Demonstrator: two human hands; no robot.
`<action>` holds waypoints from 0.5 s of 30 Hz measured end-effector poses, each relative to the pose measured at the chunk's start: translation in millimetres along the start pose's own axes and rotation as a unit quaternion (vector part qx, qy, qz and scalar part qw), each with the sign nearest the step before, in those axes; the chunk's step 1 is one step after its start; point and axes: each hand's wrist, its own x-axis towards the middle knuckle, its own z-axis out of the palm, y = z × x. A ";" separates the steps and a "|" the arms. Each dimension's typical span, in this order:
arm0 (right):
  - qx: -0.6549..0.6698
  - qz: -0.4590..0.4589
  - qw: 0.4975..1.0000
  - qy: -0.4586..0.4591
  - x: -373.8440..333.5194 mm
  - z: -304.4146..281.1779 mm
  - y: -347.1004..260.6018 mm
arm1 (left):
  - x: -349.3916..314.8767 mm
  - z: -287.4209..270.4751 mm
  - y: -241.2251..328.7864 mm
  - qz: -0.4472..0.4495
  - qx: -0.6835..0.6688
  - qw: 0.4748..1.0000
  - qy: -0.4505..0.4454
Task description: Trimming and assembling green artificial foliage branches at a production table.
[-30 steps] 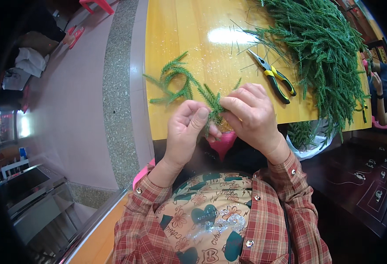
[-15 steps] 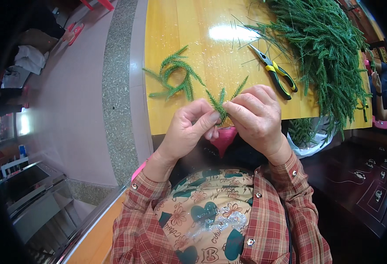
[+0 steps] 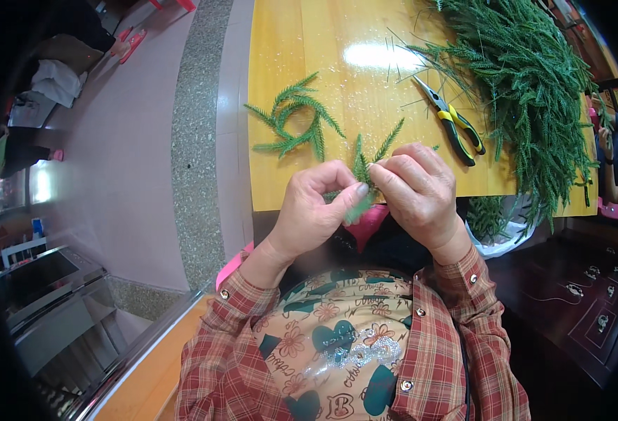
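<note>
I have the green sprig [image 3: 361,168] at the near edge of the counter [image 3: 288,42], its lower part pinched between thumb and forefinger of the left hand [image 3: 314,210], while the right hand [image 3: 417,193] pinches at its right side, exactly which stem I cannot tell. I would steady the left pinch low on the stems and use small, gentle fingertip moves on the right to spare the needles, with wrists clear of the pliers [image 3: 448,114].
</note>
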 end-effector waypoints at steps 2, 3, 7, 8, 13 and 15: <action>0.004 0.002 1.000 -0.002 0.0 -0.7 0.3 | 0.0 -0.6 -1.4 0.018 0.074 0.997 0.018; 0.002 0.013 1.000 -0.017 0.0 -2.0 1.0 | 0.9 -1.2 -3.4 0.020 0.074 0.997 0.019; 0.033 0.046 0.996 -0.065 3.2 -8.6 5.3 | 5.1 -3.6 -9.7 0.008 -0.012 0.999 0.030; 0.069 0.062 0.992 -0.082 5.0 -11.0 6.3 | 4.5 -4.1 -8.0 -0.010 -0.052 0.998 0.029; 0.189 0.224 0.951 -0.100 9.0 -32.8 14.7 | 6.5 6.6 0.8 0.099 -0.028 0.980 0.169; 0.266 0.313 0.912 -0.019 12.8 -37.5 22.9 | 4.3 4.0 1.7 0.171 0.027 0.955 0.241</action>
